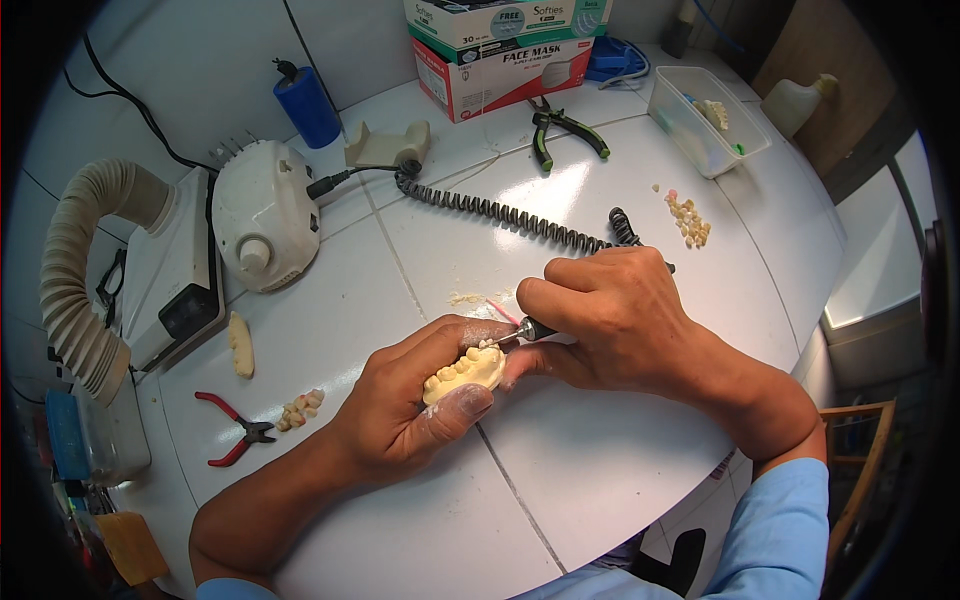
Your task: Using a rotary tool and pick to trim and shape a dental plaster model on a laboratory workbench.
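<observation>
My left hand (410, 385) is closed around a cream dental cast (463, 378) with a row of moulded teeth, thumb on its near side and fingers on the far side. White dust coats the thumb and fingertips. In my right hand (610, 315) is a dark-handled rotary handpiece (535, 328), its metal nose and thin bur meeting the teeth at the cast's far right edge. The right thumb rests beside the cast. Pale shavings (465, 298) and a pink sliver (501, 311) lie on the table just beyond the left fingers.
A coiled black cord (500, 212) runs to a white control unit (265, 215). Red pliers (235, 430) lie left near tooth-coloured pieces (300, 409) and another cast (241, 345). Green-handled pliers (562, 130), mask boxes (505, 75), more pieces (688, 220) and a clear tub (700, 150) stand farther back.
</observation>
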The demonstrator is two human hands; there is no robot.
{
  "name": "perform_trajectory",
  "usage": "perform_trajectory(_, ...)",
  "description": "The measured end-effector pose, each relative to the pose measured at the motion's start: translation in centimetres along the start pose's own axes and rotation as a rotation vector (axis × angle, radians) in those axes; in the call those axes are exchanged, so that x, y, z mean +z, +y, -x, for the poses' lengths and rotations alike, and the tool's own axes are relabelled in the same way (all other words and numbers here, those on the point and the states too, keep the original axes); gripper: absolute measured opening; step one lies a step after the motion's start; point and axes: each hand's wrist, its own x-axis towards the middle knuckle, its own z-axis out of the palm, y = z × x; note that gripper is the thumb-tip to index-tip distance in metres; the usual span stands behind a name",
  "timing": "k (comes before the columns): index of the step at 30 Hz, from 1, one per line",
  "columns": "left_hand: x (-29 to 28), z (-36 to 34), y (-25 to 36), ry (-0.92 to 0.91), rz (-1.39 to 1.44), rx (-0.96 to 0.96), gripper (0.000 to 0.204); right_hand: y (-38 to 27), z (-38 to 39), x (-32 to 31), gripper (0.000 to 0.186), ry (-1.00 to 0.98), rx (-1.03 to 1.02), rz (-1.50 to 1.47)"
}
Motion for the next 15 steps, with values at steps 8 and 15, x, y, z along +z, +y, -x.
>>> perform_trajectory(8, -0.09, 0.09, 0.05, -0.002, 0.031, -0.016, 0.049, 0.00, 0.02, -0.06, 0.057, 0.009, -0.001, 0.000)
perform_trajectory(15, -0.05, 0.06, 0.03, 0.003, 0.033, -0.007, 0.049, 0.00, 0.02, 0.02, 0.057, 0.022, -0.019, -0.012)
